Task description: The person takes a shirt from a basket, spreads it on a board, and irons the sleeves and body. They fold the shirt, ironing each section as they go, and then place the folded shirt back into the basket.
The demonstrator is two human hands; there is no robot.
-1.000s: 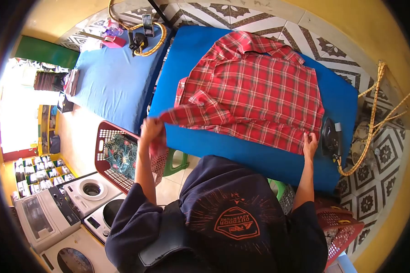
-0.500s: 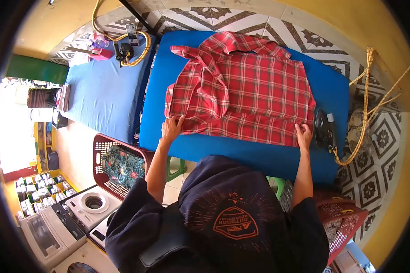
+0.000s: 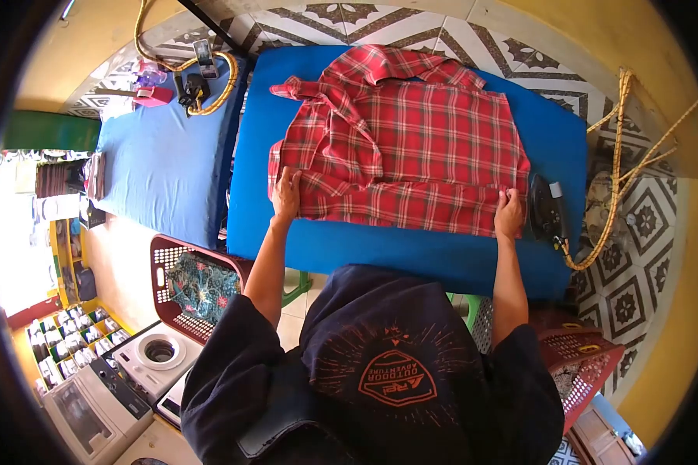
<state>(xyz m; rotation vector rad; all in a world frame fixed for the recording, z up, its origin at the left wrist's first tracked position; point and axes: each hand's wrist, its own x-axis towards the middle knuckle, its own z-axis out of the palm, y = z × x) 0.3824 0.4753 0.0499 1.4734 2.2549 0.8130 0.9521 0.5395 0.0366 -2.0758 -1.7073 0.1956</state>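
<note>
A red plaid shirt lies spread on a blue padded table, one sleeve folded across its upper part. My left hand is at the shirt's near left corner, its fingers closed on the cloth. At the near right corner, by the hem, my right hand pinches the fabric between thumb and fingers. Just right of that hand, a dark iron rests on the table, its cord wrapped in yellow.
A second blue padded table on the left carries a phone, a coiled yellow cord and a pink box. Laundry baskets stand below at both sides. Washing machines are at lower left.
My left hand has moved a little farther in over the shirt's left corner. My right hand stays at the hem. The whole view has shifted slightly.
</note>
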